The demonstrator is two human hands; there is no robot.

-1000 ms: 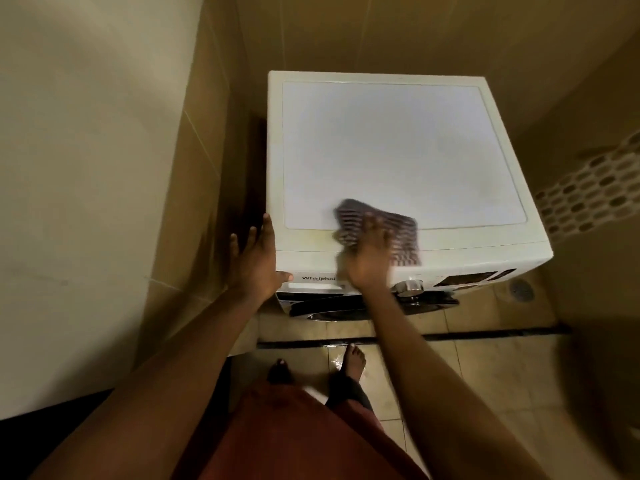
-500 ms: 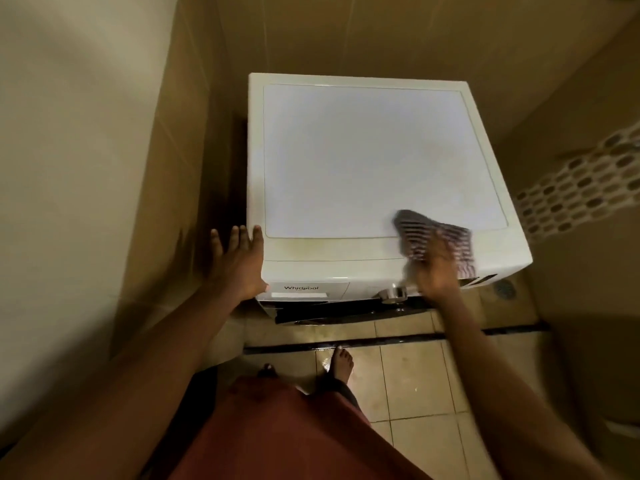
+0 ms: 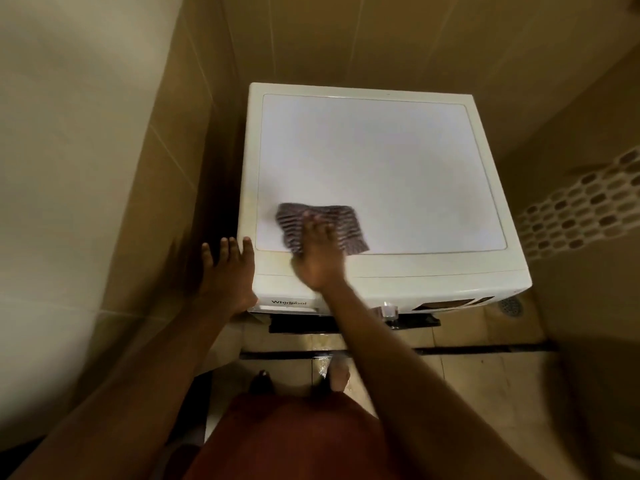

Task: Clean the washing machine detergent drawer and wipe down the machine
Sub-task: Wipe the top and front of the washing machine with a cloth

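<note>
The washing machine (image 3: pixel 381 161) stands white and square in a tiled corner, its flat top facing the camera. On the front-left part of that top lies a striped grey cloth (image 3: pixel 346 226), spread fairly flat just inside the top's front edge. The right hand (image 3: pixel 320 258) presses down on the cloth's middle; its grip is spread, fingers straight over the fabric rather than curled round it, though blur softens the fingertips. The left hand (image 3: pixel 227 271) rests against the machine's front-left corner, its grip also spread, fingers straight and pointing along the left side, thumb towards the front panel. Below the front edge, a "Whirlpool" label (image 3: pixel 288 302) sits at the left of the panel and a dial (image 3: pixel 388 310) near its middle. A floor drain (image 3: pixel 510 304) shows by the machine's front-right corner. In front of the machine are the tiled floor (image 3: pixel 467 386) and the person's feet (image 3: pixel 339 374).
</note>
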